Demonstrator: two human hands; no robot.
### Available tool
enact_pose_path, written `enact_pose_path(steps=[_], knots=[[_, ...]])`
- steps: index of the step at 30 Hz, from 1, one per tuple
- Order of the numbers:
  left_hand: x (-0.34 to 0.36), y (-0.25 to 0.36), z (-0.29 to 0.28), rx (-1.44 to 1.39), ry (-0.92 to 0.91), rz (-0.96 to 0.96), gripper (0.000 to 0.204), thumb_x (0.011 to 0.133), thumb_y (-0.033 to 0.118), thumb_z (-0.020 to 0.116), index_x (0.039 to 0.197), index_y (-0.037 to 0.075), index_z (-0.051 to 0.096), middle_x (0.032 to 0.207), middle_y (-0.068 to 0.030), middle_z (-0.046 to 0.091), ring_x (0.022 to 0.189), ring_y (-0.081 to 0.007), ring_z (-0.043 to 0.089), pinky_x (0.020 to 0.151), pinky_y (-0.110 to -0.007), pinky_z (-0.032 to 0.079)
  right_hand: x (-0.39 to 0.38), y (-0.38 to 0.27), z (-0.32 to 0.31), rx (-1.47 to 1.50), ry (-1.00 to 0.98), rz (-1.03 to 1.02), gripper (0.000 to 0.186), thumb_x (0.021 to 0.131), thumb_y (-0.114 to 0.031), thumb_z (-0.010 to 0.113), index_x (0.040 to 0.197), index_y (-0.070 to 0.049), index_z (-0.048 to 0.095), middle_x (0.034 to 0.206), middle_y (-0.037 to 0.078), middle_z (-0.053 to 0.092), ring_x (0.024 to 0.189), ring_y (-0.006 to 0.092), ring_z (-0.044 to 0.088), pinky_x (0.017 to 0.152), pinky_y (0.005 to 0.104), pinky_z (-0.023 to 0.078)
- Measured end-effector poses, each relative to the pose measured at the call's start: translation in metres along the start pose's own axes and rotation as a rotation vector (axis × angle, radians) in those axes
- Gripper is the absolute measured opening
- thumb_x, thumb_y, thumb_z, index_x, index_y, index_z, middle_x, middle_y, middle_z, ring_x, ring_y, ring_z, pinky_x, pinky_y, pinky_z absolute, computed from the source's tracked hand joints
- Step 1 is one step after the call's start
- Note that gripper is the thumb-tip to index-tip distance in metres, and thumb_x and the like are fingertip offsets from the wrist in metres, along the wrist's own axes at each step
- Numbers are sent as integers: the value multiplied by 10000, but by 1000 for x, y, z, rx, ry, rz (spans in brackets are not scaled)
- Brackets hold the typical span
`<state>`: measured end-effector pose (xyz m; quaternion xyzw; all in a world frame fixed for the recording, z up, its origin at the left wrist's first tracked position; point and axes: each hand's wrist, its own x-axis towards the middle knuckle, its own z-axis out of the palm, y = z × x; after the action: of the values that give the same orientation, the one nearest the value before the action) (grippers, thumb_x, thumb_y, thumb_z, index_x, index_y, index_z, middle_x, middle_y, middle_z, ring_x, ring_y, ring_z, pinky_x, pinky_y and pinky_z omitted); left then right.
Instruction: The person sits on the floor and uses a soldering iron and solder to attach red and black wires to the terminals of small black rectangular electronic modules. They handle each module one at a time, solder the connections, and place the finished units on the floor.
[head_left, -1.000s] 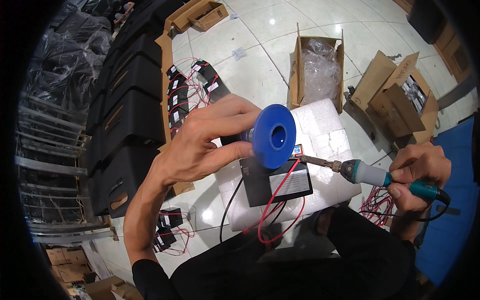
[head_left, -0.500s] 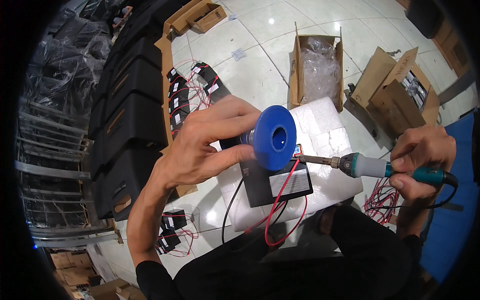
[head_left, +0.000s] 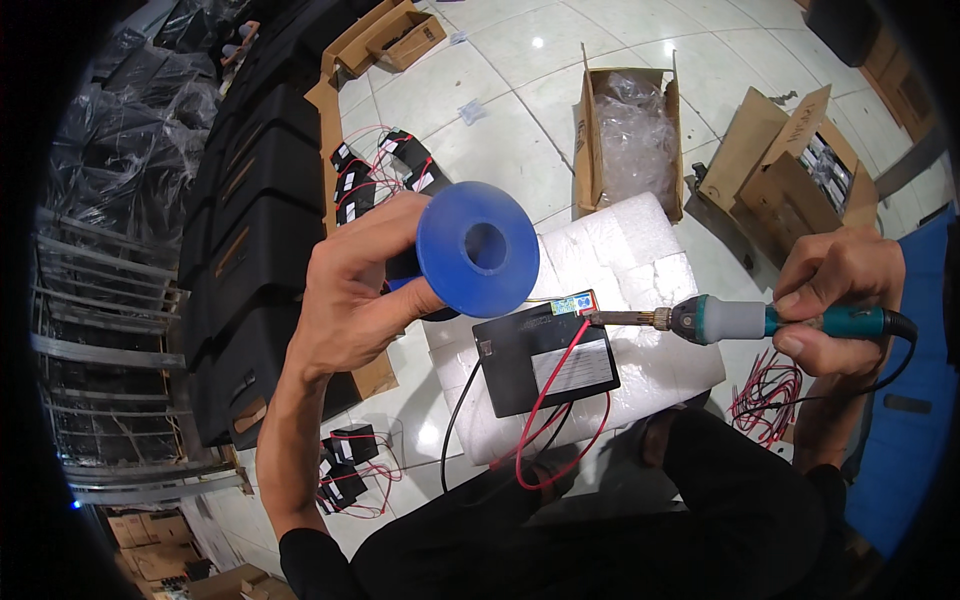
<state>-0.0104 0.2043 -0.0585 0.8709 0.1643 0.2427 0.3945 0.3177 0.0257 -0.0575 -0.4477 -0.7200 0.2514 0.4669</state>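
My left hand (head_left: 348,305) grips a blue spool (head_left: 512,265), holding it up beside the black battery (head_left: 515,368). The fingers behind the spool are partly hidden. A teal and grey soldering iron (head_left: 735,321) lies level in my closed right hand (head_left: 840,300). Its tip meets the battery's far right corner, where a red wire (head_left: 562,378) is attached. A black wire (head_left: 459,415) runs from the battery's left side. Beneath it lies a white foam block (head_left: 645,250).
More wired black batteries (head_left: 410,155) stand on the tiled floor at the far left. An open carton (head_left: 588,150) holds clear plastic, with another carton (head_left: 790,200) to its right. Black cases (head_left: 270,250) line the left. Loose red wires (head_left: 768,400) lie below my right hand.
My left hand has drawn the blue spool left, away from the iron's tip, uncovering the battery's far edge and a small coloured label. My right hand has barely moved.
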Motion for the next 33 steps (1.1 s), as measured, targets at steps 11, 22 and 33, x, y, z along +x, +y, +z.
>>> enact_pose_path(steps=[11, 22, 33], knots=[[-21, 10, -12, -283, -96, -250, 431, 752, 175, 842, 1068, -72, 682, 1039, -135, 691, 958, -190, 633, 889, -324, 481, 1, 2, 2, 97, 60, 71, 214, 587, -81, 797, 682, 28, 639, 623, 176, 651, 519, 211, 650, 481, 264, 459], [-17, 13, -16, -632, -48, -396, 536, 794, 314, 761, 1102, -104, 629, 982, -192, 699, 885, -235, 694, 809, -345, 553, 0, 6, 0, 148, 33, 59, 173, 641, -9, 797, 728, 31, 652, 638, 149, 650, 570, 192, 658, 514, 269, 458], [-26, 8, -15, -545, 119, -434, 719, 647, 310, 781, 1122, -175, 545, 789, -258, 662, 653, -346, 680, 625, -429, 555, -1, 10, 1, 122, 30, 35, 181, 654, -23, 805, 735, 23, 650, 643, 138, 655, 575, 182, 658, 520, 267, 464]])
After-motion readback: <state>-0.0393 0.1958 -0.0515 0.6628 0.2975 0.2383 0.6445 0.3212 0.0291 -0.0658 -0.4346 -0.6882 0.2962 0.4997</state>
